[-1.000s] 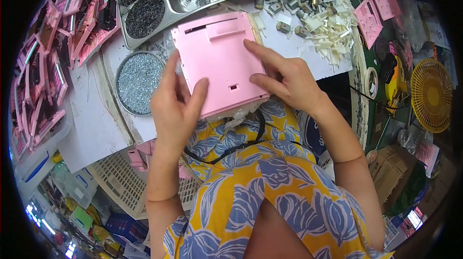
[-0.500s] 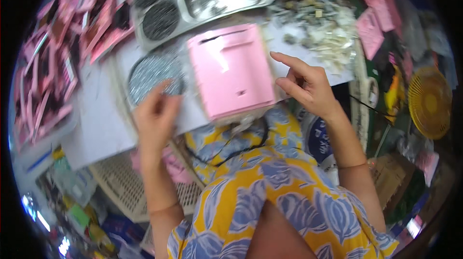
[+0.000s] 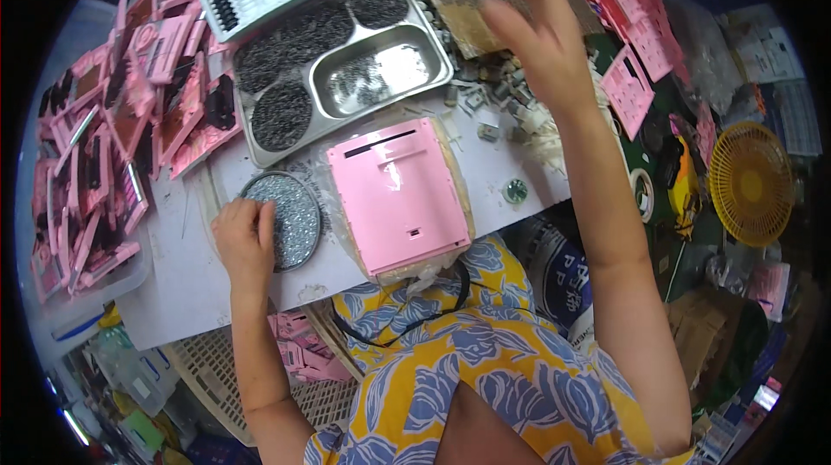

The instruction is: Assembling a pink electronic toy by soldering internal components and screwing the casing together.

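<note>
Holds right hand [image 3: 544, 32] spread, left hand [image 3: 245, 236] curled at screws [image 3: 297, 212], cannot tell if gripping; has pink panel [image 3: 398, 198] central, likely for reach.

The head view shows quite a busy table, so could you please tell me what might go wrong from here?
With the left hand at the round dish, a knock might spill its small metal bits onto the table. The pink panel lies near the table's front edge with neither hand on it, so a bump could shift it off. The right forearm crosses above loose white parts, and might scatter some if it dips.
</note>
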Demonstrator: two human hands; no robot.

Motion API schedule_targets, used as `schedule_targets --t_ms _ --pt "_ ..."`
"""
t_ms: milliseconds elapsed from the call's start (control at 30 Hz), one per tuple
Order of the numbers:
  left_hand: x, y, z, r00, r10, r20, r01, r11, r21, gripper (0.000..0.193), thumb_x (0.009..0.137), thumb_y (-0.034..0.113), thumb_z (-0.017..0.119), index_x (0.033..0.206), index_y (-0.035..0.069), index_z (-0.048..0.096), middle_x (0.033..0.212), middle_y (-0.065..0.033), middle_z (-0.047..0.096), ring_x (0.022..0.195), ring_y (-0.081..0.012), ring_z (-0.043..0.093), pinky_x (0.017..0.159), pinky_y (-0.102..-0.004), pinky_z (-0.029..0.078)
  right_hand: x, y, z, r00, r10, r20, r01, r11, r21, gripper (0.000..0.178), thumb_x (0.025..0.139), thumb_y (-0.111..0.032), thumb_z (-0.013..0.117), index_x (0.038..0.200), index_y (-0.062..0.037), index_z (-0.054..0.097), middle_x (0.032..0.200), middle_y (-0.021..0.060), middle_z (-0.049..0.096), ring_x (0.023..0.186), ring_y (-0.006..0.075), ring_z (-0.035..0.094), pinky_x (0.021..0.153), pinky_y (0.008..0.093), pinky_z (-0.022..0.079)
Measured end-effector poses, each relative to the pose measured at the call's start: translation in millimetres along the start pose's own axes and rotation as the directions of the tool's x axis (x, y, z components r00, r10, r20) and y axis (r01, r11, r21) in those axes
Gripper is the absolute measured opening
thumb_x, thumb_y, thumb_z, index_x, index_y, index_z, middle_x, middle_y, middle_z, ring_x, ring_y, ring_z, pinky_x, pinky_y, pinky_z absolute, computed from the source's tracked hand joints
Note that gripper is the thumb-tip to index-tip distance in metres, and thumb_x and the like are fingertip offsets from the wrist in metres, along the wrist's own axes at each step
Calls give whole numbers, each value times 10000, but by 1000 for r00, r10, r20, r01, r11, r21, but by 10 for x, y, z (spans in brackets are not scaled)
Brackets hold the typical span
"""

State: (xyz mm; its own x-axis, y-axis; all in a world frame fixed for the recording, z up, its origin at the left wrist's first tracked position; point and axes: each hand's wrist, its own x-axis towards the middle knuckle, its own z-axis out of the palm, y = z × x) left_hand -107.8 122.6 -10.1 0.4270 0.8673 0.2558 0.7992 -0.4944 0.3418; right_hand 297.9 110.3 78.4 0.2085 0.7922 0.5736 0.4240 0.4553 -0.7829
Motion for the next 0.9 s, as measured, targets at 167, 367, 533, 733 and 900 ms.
schedule_targets --t_ms 167,367,533,733,900 --pt "-53 79 -103 995 -19 -99 26 998 64 147 858 189 748 833 71 663 888 -63 629 904 -267 588 852 -409 378 1186 227 830 942 -17 334 -147 876 460 514 936 -186 761 1365 7 552 1097 73 678 997 151 641 869 311 524" --pt "-75 -43 -101 988 -116 -106 127 987 101 139 877 210 736 827 96 675 853 -40 637 899 -258 592 860 -416 365 1022 -264 731 894 125 430 -286 898 335 448 876 -148 779 1246 1 575 974 55 644 857 144 624 755 297 515" --pt "-11 113 -125 963 -120 -241 101 991 -89 107 860 172 752 837 96 680 850 -42 673 835 -248 616 821 -398 376 315 -328 591 898 98 430 -332 793 511 547 962 -175 597 1452 22 455 982 94 647 901 194 618 864 381 500" --pt "-53 1146 -68 990 69 -121 -124 829 -545 86 830 95 777 873 111 705 825 -25 712 694 -192 613 768 -367 374 -447 -745 575 940 -106 323 -234 488 841 581 906 -229 601 1438 -54 444 656 -45 422 558 85 425 646 293 442" --pt "-29 1398 -50 965 226 -132 -262 811 -523 117 826 109 788 865 121 679 796 -1 682 691 -173 605 786 -364 366 -511 -1065 457 909 12 417 -355 549 756 347 945 -273 675 1233 -196 496 629 -76 501 507 77 483 574 269 448"
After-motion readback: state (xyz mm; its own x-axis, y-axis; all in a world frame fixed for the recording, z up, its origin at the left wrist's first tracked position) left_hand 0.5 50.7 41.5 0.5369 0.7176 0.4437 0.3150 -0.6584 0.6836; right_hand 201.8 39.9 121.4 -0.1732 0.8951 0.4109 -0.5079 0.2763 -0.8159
